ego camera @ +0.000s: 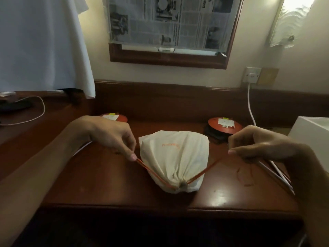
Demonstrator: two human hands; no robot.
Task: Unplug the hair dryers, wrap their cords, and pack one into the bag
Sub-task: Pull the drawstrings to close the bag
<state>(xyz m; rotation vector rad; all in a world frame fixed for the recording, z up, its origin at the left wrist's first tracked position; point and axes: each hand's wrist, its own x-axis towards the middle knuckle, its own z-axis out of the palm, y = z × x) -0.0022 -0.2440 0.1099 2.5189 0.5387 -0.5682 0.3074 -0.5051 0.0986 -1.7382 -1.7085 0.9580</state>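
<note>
A cream cloth drawstring bag [173,157] lies bulging on the dark wooden desk [106,184], its mouth gathered tight toward me. Two orange drawstrings run out from the mouth. My left hand [110,136] pinches the left drawstring [151,172] left of the bag. My right hand [263,147] holds the right drawstring [208,169] on the other side. Both strings are taut. What is inside the bag is hidden. No hair dryer shows outside it.
Two red round objects with labels sit at the desk's back, one on the left [114,117] and one on the right [223,124]. A white cable [251,107] hangs from a wall socket [252,74]. A white box [313,134] stands at right, white cloth [44,47] hangs at left.
</note>
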